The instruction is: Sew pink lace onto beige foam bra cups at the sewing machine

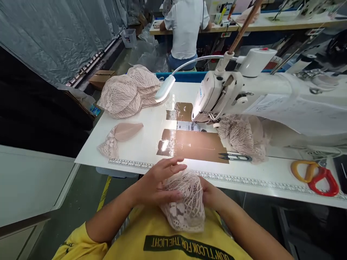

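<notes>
Nearest, 1 lace pc. (187,207) is held just in front of the yellow shirt, off the table edge. L hand (155,184): thumb laid across the lace front, index & middle stretched out slightly apart. R hand (210,193) is set at the lace's other side; its fingertips are hidden behind it, so whether they're pinched can't be told. On the table (146,144), a single lace-and-plain pc. (126,131) is laid out at left, apart from the rest. Snips (230,156) are left near the brown tape. Beyond, more lace (241,135) is bunched beneath the sewing machine (241,85) arm, R of the needle. Work is judged partway: 1 pc. in hand, well clear of the needle, others not yet handled, incl. a large pile (121,95) at far left. Further off, a co-worker (187,29) is seated at another bench.
</notes>
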Tool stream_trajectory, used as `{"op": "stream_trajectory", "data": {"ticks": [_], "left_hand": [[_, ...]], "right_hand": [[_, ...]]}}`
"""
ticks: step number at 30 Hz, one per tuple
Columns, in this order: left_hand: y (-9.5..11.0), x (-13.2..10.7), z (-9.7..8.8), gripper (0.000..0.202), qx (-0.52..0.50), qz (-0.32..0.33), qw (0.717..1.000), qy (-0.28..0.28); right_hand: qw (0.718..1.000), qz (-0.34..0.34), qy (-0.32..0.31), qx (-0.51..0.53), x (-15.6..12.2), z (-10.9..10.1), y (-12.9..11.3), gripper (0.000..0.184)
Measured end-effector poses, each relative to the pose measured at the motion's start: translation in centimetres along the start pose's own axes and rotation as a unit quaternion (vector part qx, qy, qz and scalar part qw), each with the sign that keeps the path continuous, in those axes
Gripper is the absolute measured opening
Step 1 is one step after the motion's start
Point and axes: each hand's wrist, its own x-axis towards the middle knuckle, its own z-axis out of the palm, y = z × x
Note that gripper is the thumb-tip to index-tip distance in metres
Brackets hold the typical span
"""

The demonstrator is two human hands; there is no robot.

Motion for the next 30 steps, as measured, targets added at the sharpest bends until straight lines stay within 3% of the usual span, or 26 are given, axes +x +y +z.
{"op": "stream_trajectory", "data": {"ticks": [3,5,9,11,13,15,17,19,22,25,30], "left_hand": [[-1.2,1.2,0.2,0.075,-0.105,-0.086,0.99,-0.035],[-2.0,1.5,0.1,0.076,-0.216,-0.147,0.964,-0.054],[-2.0,2.0,-0.9,0.049,-0.277,-0.209,0.932,-0.103],[-1.5,2.6,-1.6,0.038,-0.244,-0.19,0.942,-0.13],[-1.3,3.5,-2.2,0.039,-0.22,-0.151,0.954,-0.139],[-1.5,4.5,-2.7,0.049,-0.253,-0.134,0.948,-0.141],[-2.1,5.2,-3.1,0.053,-0.307,-0.156,0.929,-0.134],[-2.5,5.5,-3.5,0.043,-0.326,-0.186,0.919,-0.119],[-2.4,5.6,-3.8,0.024,-0.283,-0.165,0.942,-0.077],[-1.7,5.7,-3.8,0.022,-0.248,-0.11,0.961,-0.048],[-1.3,5.9,-3.4,0.025,-0.218,-0.164,0.96,-0.07]], "right_hand": [[1.0,-0.005,0.019,0.018,0.0,-0.2,0.0,0.017],[0.999,0.003,0.05,0.013,-0.2,-0.8,-0.3,0.02],[0.994,0.0,0.106,0.015,-0.6,-2.4,-0.5,0.05],[0.995,-0.014,0.095,0.007,-0.6,-2.9,-0.5,0.058],[0.997,-0.034,0.059,-0.036,-0.3,-3.4,-0.7,0.061],[0.993,-0.065,0.019,-0.094,0.0,-3.9,-1.2,0.065],[0.984,-0.1,0.001,-0.149,0.2,-4.5,-1.7,0.068],[0.972,-0.119,0.014,-0.201,0.2,-5.1,-2.0,0.069],[0.961,-0.089,0.064,-0.255,0.0,-5.6,-2.0,0.065],[0.959,-0.066,0.084,-0.263,0.1,-5.7,-1.7,0.063],[0.954,-0.121,0.064,-0.267,0.7,-5.5,-1.7,0.064]]}}
